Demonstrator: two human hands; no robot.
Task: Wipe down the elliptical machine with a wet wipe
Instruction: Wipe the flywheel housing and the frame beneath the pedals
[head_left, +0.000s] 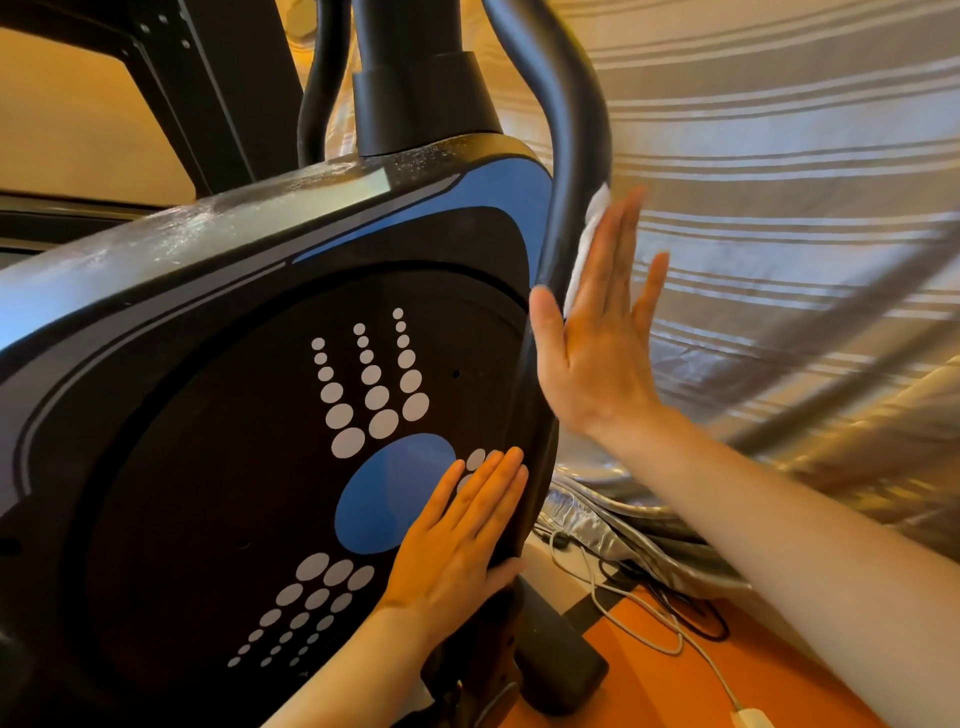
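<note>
The elliptical machine's black and blue flywheel housing (249, 395) fills the left of the view, its top edge glistening wet. A curved black arm bar (574, 156) rises along its right side. My right hand (597, 332) is flat with straight fingers and presses a white wet wipe (589, 234) against that bar. My left hand (462, 540) lies flat, fingers straight, on the round side panel beside the blue oval and the white dots.
A striped grey curtain (779, 208) hangs close on the right. Loose cables (639, 613) and a white adapter (750, 719) lie on the orange floor (675, 675). A black base foot (556, 654) sticks out below the housing. A black frame (208, 78) stands behind.
</note>
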